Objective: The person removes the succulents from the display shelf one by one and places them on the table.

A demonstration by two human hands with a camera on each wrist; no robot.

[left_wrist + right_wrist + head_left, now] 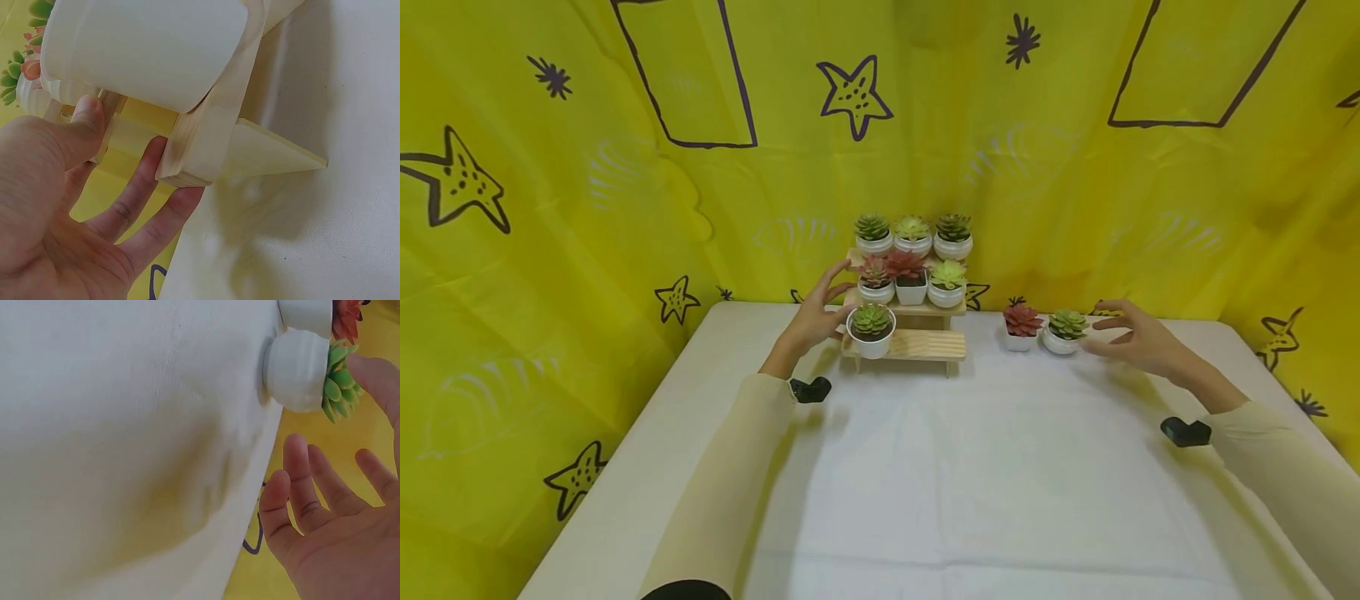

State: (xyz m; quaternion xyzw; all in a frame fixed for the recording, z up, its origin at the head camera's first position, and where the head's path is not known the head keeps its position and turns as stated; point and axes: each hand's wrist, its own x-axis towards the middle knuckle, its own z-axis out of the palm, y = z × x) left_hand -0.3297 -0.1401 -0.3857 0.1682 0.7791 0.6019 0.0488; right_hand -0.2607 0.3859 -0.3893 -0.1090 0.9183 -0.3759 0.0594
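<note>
My left hand is at the left end of a wooden tiered stand, with fingertips right at the end of its lowest step and the thumb beside the middle one. On that lowest step, at its left end, sits a white pot with a green succulent. My right hand is just right of another potted green succulent on the table. Its fingers are spread and loosely bent, holding nothing; in the right wrist view the thumb overlaps the leaves of this succulent.
Three potted succulents, one of them light green, line the top step. The middle step carries a pink one, a red one and a light green one. A red succulent in a square pot stands on the white-covered table. Behind hangs a yellow curtain.
</note>
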